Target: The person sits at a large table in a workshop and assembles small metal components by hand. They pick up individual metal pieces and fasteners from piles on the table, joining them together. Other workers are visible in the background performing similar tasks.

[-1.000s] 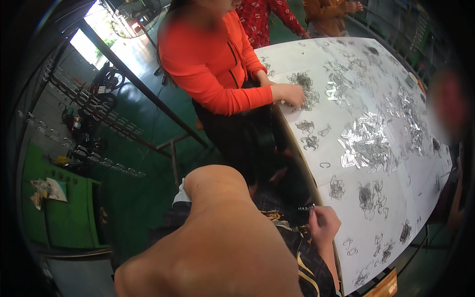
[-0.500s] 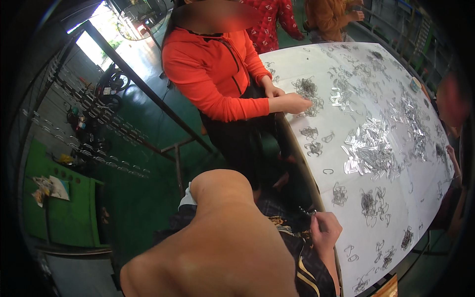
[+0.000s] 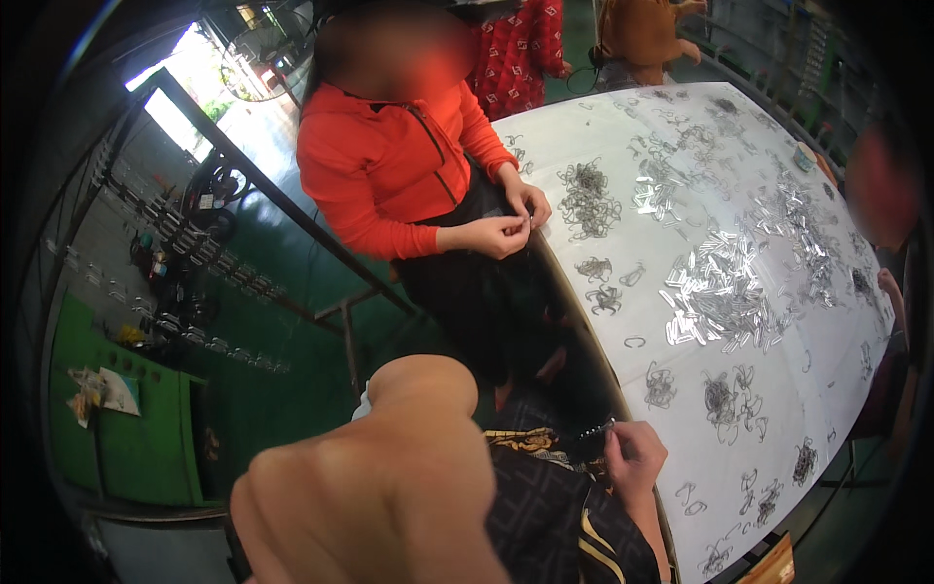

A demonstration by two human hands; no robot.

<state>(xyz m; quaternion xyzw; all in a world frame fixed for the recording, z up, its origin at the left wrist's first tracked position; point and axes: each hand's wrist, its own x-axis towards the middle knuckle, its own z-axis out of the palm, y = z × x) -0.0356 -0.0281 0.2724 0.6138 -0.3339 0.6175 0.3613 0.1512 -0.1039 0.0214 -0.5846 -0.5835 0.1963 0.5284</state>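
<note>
My right hand [image 3: 632,456] is at the near edge of the white table [image 3: 681,146], fingers pinched on a small metal wire clip [image 3: 598,428]. My left arm [image 3: 389,487] is raised close to the camera, large and blurred, with the elbow pointing forward; its hand cannot be made out. Dark patterned clothing with gold stripes [image 3: 555,516] lies below my right hand. Small heaps of dark wire clips [image 3: 725,399] and a pile of shiny metal strips [image 3: 720,292] lie on the table beyond it.
A person in an orange jacket [image 3: 389,165] stands at the table's left side, both hands [image 3: 511,229] together on a small piece. More people are at the far end and right side. Metal racks [image 3: 185,273] and a green floor lie to the left.
The person in orange has pulled a hand off the table and brought both hands together in front of the body. My right hand stays at the table edge.
</note>
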